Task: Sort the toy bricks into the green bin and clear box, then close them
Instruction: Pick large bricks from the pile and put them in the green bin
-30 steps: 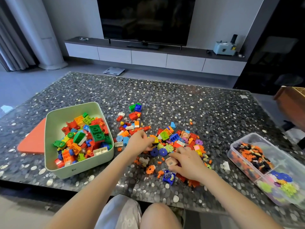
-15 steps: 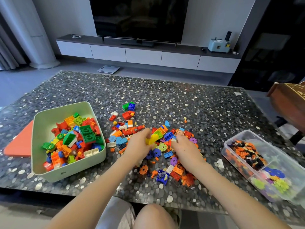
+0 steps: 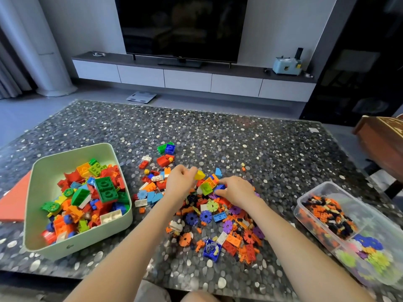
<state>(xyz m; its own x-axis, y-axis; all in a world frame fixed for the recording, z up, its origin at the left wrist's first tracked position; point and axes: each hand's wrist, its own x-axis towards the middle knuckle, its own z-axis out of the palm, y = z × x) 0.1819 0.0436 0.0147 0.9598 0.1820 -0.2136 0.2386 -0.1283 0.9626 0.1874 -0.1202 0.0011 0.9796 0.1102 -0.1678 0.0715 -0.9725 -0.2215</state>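
Left hand (image 3: 181,184) is being held clamped on a yellow brick (image 3: 200,175), now raised off the pile (image 3: 209,216) on the counter (image 3: 239,138); a blue brick (image 3: 219,188) is being pinched by the right hand (image 3: 236,190). Transfer to the green bin (image 3: 72,152) is probably being prepared.

This is a living room in someone's home. A big flat television (image 3: 183,27) hangs on the wall above a long low cabinet (image 3: 187,80) with white drawer fronts. Curtains (image 3: 8,79) hang at the left, and a bathroom scale (image 3: 141,97) lies on the grey floor. Close by, a low pebble-patterned bench (image 3: 218,136) is strewn with colourful toy bricks (image 3: 209,205).
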